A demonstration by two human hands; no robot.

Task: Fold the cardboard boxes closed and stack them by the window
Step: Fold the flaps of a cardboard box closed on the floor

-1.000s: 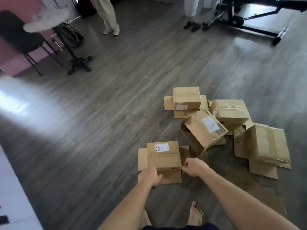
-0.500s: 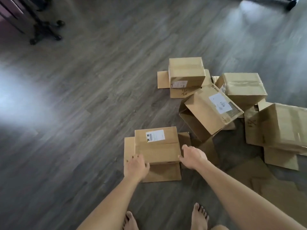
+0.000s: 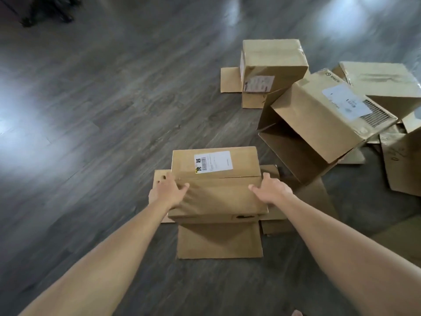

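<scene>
Closest in, two bare forearms reach forward and down over the grey wood-plank floor (image 3: pixel 91 115), and a toe just shows at the bottom edge. Both hands are on the nearest cardboard box (image 3: pixel 216 181), which sits on the floor straight ahead of the person with its flaps splayed out flat around it: one flap lies toward the person, and others stick out left and right. The left hand (image 3: pixel 167 190) grasps the box's left side, thumb lying across the near face and fingers wrapped round the corner. The right hand (image 3: pixel 272 190) grasps the right side the same way, thumb on the near face and fingers curled over the far edge. On top of this box is a white shipping label (image 3: pixel 213 161) with a barcode.

Just beyond, to the right, a larger open box (image 3: pixel 319 119) is tipped on its side, its open mouth facing down and left, with a white label on its upper face. Behind it and to the left stands a taped box (image 3: pixel 271 60), a flap spread on the floor at its left. A further box (image 3: pixel 382 79) sits at the far right, touching the tipped one, with loose flat cardboard (image 3: pixel 401 165) spread on the floor below it. At the far top left, the dark foot of some stand (image 3: pixel 49 12) is blurred.
</scene>
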